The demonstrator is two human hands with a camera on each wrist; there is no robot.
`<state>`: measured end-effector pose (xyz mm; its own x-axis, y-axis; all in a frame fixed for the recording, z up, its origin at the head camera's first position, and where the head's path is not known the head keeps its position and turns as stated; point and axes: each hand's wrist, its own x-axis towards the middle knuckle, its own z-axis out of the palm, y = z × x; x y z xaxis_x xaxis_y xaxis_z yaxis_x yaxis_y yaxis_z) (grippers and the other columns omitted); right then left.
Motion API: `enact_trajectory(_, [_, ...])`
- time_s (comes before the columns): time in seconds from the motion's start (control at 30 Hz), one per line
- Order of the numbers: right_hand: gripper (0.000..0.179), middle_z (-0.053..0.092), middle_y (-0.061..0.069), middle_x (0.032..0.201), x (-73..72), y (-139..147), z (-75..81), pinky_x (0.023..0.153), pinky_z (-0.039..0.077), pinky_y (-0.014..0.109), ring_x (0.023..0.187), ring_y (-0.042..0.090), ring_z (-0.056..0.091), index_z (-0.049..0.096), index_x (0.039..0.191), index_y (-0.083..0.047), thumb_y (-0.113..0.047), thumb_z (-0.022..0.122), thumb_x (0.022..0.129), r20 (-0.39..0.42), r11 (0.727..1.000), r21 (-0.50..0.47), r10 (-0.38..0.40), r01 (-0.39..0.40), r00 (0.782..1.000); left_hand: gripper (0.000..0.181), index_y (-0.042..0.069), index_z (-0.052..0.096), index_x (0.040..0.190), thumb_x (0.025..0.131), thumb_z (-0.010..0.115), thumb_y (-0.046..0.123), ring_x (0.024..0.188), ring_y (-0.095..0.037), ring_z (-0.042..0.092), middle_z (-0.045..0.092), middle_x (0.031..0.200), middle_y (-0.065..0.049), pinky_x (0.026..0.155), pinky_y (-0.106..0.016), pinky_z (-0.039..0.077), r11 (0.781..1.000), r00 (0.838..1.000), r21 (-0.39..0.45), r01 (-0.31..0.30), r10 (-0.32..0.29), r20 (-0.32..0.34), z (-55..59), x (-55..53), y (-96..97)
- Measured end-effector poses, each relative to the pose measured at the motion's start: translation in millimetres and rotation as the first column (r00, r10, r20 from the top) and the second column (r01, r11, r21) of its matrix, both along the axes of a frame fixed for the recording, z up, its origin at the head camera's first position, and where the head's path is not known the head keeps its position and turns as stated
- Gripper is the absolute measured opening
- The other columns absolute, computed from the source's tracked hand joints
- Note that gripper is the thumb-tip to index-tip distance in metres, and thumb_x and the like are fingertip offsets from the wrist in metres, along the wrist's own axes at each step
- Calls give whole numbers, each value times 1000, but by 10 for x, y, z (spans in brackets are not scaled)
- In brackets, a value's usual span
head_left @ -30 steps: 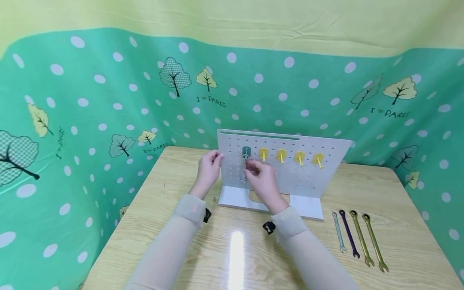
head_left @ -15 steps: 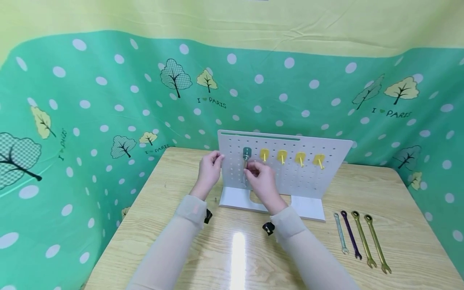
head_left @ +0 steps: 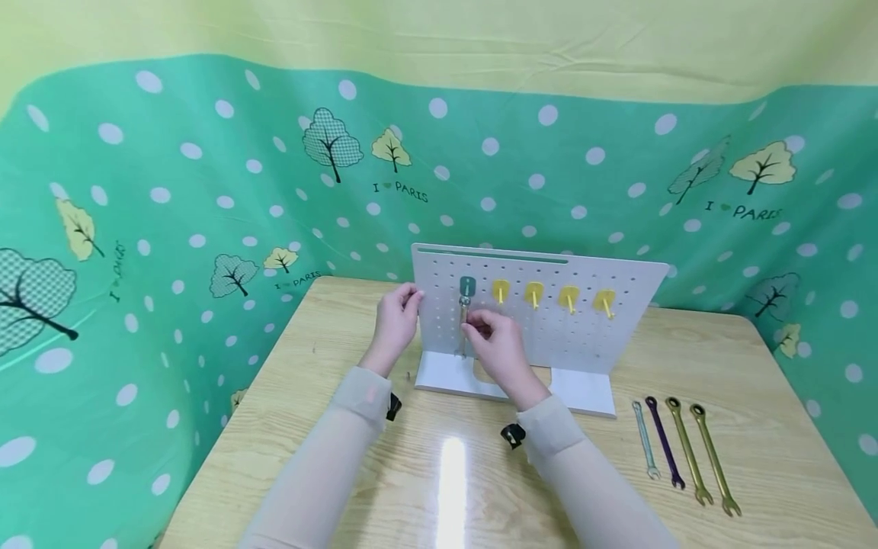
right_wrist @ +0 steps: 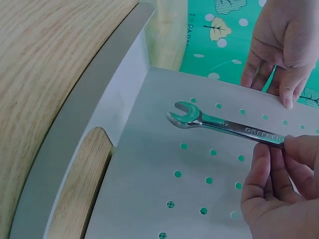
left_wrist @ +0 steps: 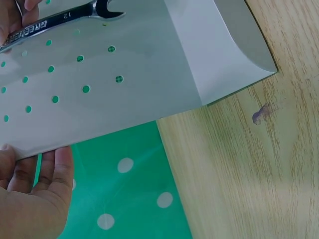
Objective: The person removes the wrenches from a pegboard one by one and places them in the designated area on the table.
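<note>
A white pegboard stands upright on the table. My left hand grips its left edge, fingers behind and thumb in front, as the left wrist view shows. My right hand pinches a silver combination wrench by its shank between thumb and fingers. The wrench hangs nearly vertical before the board, open end down. Its ring end is at the lower part of a green hook; whether it still rests on the peg I cannot tell.
Several yellow hooks run along the board to the right of the green one. On the table at right lie a light blue wrench, a purple wrench and two gold wrenches. A patterned green curtain hangs behind.
The wrench and my right hand have shifted slightly downward, so its ring end sits lower against the green hook. My left hand keeps its grip on the board's edge.
</note>
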<state>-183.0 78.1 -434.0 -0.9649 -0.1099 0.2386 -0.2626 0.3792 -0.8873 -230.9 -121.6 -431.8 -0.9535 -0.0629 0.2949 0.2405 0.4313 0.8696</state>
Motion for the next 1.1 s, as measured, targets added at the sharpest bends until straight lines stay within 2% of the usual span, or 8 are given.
enact_trajectory(0.47, [13, 67, 2, 95, 97, 31, -5, 73, 56, 34, 84, 21, 61, 72, 107, -2, -13, 67, 101, 5, 998, -54, 35, -35, 999, 16, -1, 68, 102, 105, 57, 10, 70, -21, 57, 65, 82, -12, 60, -32, 49, 1000, 1000, 8, 3, -3, 14, 23, 13, -1])
enact_trajectory(0.73, [5, 67, 2, 91, 161, 46, 14, 69, 55, 30, 79, 20, 61, 72, 101, -6, -9, 68, 99, -25, 996, -70, 50, -51, 998, 17, -1, 68, 101, 106, 56, 10, 74, -23, 59, 67, 85, -12, 64, -33, 51, 1000, 1000, 14, 0, 0, 28, 44, 34, 0])
enact_trajectory(1.1, [7, 67, 5, 89, 223, 58, 34, 65, 52, 27, 76, 21, 59, 73, 100, -3, -8, 69, 99, -42, 992, -112, 61, -65, 997, 17, -1, 68, 101, 106, 56, 10, 75, -24, 61, 67, 87, -12, 65, -34, 53, 1000, 1000, 12, 2, -3, 20, 35, 20, -2])
